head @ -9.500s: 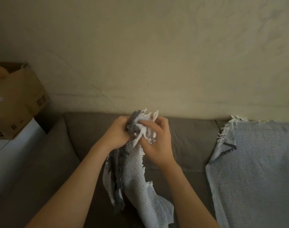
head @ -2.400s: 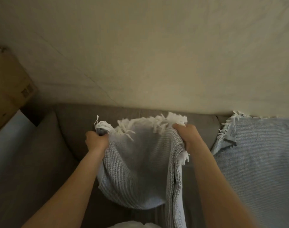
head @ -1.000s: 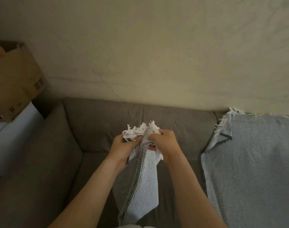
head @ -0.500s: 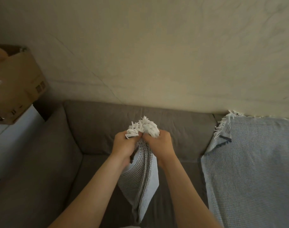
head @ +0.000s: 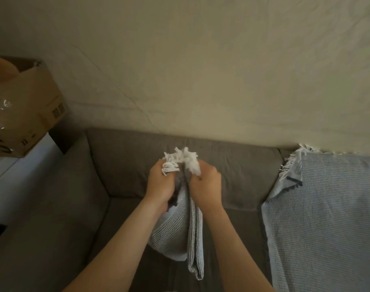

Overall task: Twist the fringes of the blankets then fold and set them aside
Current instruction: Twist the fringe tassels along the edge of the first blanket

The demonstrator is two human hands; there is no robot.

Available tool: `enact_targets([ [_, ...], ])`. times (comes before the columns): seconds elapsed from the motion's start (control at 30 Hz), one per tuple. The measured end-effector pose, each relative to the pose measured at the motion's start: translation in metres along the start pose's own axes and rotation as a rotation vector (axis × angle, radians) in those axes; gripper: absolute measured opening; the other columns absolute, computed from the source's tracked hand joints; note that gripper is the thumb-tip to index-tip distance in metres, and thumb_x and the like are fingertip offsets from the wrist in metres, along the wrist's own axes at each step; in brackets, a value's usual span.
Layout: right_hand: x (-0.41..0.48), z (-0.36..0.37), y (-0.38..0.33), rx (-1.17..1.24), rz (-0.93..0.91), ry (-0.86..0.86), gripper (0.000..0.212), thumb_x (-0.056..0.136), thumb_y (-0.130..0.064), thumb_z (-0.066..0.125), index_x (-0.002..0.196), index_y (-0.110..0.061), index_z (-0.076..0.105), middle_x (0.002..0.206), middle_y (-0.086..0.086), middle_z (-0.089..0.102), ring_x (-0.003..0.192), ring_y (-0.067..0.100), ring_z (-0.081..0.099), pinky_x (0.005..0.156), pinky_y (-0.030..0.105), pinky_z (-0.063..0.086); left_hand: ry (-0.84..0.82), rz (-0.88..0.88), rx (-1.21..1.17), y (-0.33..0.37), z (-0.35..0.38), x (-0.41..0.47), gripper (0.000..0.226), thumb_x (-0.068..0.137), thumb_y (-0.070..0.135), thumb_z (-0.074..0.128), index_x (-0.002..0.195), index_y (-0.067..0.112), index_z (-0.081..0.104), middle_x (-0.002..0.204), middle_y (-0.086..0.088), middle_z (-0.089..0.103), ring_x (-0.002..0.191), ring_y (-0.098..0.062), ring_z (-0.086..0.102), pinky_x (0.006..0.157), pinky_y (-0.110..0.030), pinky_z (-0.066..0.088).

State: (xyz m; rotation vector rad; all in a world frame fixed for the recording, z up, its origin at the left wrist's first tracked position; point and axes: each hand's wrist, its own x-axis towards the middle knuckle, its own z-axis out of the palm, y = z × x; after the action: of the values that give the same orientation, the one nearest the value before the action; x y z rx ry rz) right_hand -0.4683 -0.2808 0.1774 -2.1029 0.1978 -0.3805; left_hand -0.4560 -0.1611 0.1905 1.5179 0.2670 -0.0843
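Grey fabric sofa (head: 120,165) behind; left hand (head: 162,184) and right hand (head: 205,186) both clutch bunched pale-blue woven blanket (head: 175,232); loosened grip risks white fringe (head: 183,161) untwisting.

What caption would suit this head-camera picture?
Left hand and right hand grip a blue blanket by its white fringe above a grey sofa.

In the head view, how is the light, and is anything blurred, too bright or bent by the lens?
Head view: dim, warm light, the sofa dark; the white fringe of the blanket gripped by the left hand and right hand looks washed out and soft; the wide lens bows the sofa back and tilts the cardboard box.
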Motion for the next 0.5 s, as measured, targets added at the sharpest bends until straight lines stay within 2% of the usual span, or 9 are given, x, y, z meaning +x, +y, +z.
enact_targets([
  [0.07, -0.006, 0.013, -0.007, 0.041, -0.078, -0.052, 0.039, 0.083, 0.009, 0.051, 0.097, -0.021, 0.073, 0.079, -0.008, 0.069, 0.070, 0.009, 0.064, 0.059, 0.017, 0.046, -0.033, 0.013, 0.035, -0.001, 0.006, -0.004, 0.017, 0.105, 0.025, 0.059, 0.108, 0.026, 0.075, 0.099, 0.002, 0.081, 0.096, -0.017, 0.078, 0.090, -0.048, 0.065],
  [0.1, -0.008, 0.017, -0.008, 0.086, -0.072, -0.068, 0.041, 0.087, 0.008, 0.051, 0.111, -0.017, 0.072, 0.089, -0.007, 0.073, 0.079, 0.008, 0.067, 0.066, 0.014, 0.051, -0.038, 0.014, 0.043, -0.002, 0.007, -0.004, 0.019, 0.105, 0.024, 0.057, 0.108, 0.024, 0.075, 0.099, 0.001, 0.081, 0.095, -0.018, 0.078, 0.090, -0.049, 0.064],
  [0.17, -0.008, 0.020, -0.007, 0.176, -0.005, -0.111, 0.035, 0.096, 0.002, 0.053, 0.124, -0.014, 0.064, 0.100, -0.005, 0.073, 0.087, 0.006, 0.069, 0.073, 0.017, 0.056, -0.043, 0.006, 0.036, -0.002, 0.006, -0.003, 0.019, 0.106, 0.024, 0.057, 0.110, 0.022, 0.076, 0.100, -0.001, 0.081, 0.095, -0.018, 0.079, 0.089, -0.051, 0.065],
  [0.23, -0.008, 0.019, -0.002, 0.228, 0.084, -0.120, 0.026, 0.100, -0.003, 0.056, 0.124, -0.013, 0.059, 0.099, -0.001, 0.072, 0.082, 0.007, 0.069, 0.064, 0.017, 0.054, -0.037, -0.009, 0.029, -0.003, 0.003, -0.002, 0.019, 0.106, 0.022, 0.058, 0.111, 0.021, 0.076, 0.098, -0.003, 0.081, 0.092, -0.022, 0.079, 0.085, -0.054, 0.065],
  [0.33, -0.006, 0.015, 0.000, 0.241, 0.101, -0.074, 0.021, 0.098, -0.004, 0.060, 0.113, -0.015, 0.069, 0.093, -0.003, 0.074, 0.077, 0.006, 0.068, 0.062, 0.018, 0.051, -0.047, -0.042, -0.016, -0.004, 0.005, -0.002, 0.022, 0.105, 0.013, 0.056, 0.104, 0.013, 0.078, 0.094, -0.013, 0.081, 0.091, -0.032, 0.079, 0.082, -0.057, 0.065],
  [0.43, -0.006, 0.010, -0.005, 0.335, 0.055, -0.108, 0.034, 0.094, -0.005, 0.067, 0.101, -0.037, 0.075, 0.091, -0.005, 0.076, 0.083, 0.012, 0.073, 0.071, 0.031, 0.061, -0.033, -0.123, -0.140, 0.001, 0.006, -0.001, 0.024, 0.105, 0.002, 0.053, 0.106, 0.003, 0.077, 0.093, -0.019, 0.080, 0.086, -0.033, 0.080, 0.069, -0.042, 0.067],
  [0.5, -0.007, 0.008, -0.007, 0.325, -0.009, -0.105, 0.038, 0.089, -0.009, 0.075, 0.091, -0.047, 0.073, 0.093, -0.011, 0.074, 0.085, 0.013, 0.072, 0.075, 0.034, 0.062, -0.010, -0.178, -0.210, 0.007, 0.007, 0.000, 0.024, 0.105, 0.001, 0.051, 0.102, 0.000, 0.075, 0.088, -0.019, 0.080, 0.075, -0.027, 0.080, 0.060, -0.035, 0.063],
])
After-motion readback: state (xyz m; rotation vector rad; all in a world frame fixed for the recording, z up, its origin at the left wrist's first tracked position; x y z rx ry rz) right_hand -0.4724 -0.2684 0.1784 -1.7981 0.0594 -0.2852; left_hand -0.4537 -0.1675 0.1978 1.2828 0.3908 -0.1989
